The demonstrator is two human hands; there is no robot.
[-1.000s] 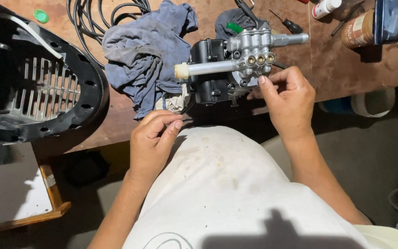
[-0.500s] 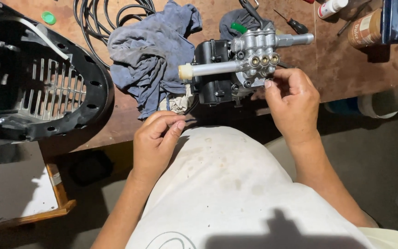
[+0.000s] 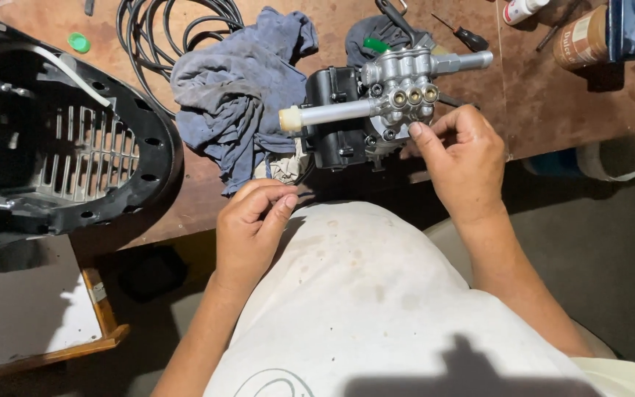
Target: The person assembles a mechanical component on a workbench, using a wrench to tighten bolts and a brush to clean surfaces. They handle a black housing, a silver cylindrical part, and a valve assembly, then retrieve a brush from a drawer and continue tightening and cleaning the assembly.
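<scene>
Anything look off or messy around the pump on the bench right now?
Nothing looks spilled or broken. The pump assembly sits right at the bench edge, and the crumpled blue rag lies bunched against it.

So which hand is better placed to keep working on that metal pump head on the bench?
Probably the right hand: its fingertips touch the silver pump head below the three brass ports. The left hand sits curled at the bench edge, near the blue rag, apart from the pump.
</scene>
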